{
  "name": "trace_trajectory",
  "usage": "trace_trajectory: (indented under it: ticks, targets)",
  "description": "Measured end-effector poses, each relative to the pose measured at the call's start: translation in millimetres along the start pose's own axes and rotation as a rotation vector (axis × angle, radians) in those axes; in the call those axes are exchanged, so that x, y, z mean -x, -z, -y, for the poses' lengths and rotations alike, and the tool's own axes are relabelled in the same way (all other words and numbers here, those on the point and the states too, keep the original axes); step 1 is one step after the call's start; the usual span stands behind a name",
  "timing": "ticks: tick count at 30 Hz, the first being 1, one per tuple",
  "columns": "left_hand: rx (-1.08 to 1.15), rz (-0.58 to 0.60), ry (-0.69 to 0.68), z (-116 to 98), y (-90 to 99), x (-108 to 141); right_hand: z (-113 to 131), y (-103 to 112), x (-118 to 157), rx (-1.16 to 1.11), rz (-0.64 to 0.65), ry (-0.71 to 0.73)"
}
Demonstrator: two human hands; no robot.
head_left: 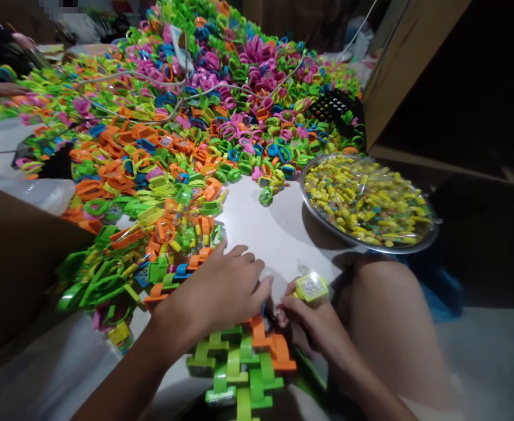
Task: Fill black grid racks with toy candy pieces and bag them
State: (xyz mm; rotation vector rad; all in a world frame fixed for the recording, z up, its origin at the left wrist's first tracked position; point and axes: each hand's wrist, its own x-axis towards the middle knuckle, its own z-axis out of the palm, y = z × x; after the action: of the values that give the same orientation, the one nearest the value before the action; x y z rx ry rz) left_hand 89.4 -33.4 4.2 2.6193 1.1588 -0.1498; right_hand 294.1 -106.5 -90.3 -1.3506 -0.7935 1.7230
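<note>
My left hand (221, 289) rests palm down on the white table (283, 228), its fingers curled over an orange and green toy watch strap (259, 330). My right hand (307, 316) pinches a small yellow-green watch face piece (311, 287) between thumb and fingers. Just below both hands lies a stack of linked green and orange straps (239, 368). A huge heap of colourful plastic watch straps (186, 117) covers the table beyond my hands.
A round metal tray (432, 231) full of small yellow wrapped pieces sits at the right, beside my bare knee (383, 304). A brown cardboard box (15, 251) stands at the left, another at the back right. White cables (151, 79) cross the heap.
</note>
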Motion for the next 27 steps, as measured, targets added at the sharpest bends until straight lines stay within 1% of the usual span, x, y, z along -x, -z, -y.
trace_trajectory:
  ticks: [3,7,11,15,21,24,27]
  targets:
    - [-0.036,-0.020,-0.058,4,-1.5,1,1,-2,-1,0.052,0.017,0.036]
    - [-0.041,0.013,-0.029,3,-0.1,0,1,-4,-3,0.169,0.071,0.028]
    - [-0.048,0.033,-0.020,1,2.1,-2,0,-2,-6,0.316,0.123,0.138]
    - [-0.047,0.061,0.007,0,2.0,-3,6,0,-6,0.478,0.188,0.204]
    - [-0.029,0.050,0.005,0,0.0,-1,17,-8,2,0.765,0.279,0.410]
    - [-0.022,0.062,-0.006,0,-0.1,0,18,-13,5,0.810,0.325,0.423]
    - [-0.009,0.076,-0.012,0,1.0,0,20,-17,5,0.862,0.345,0.391]
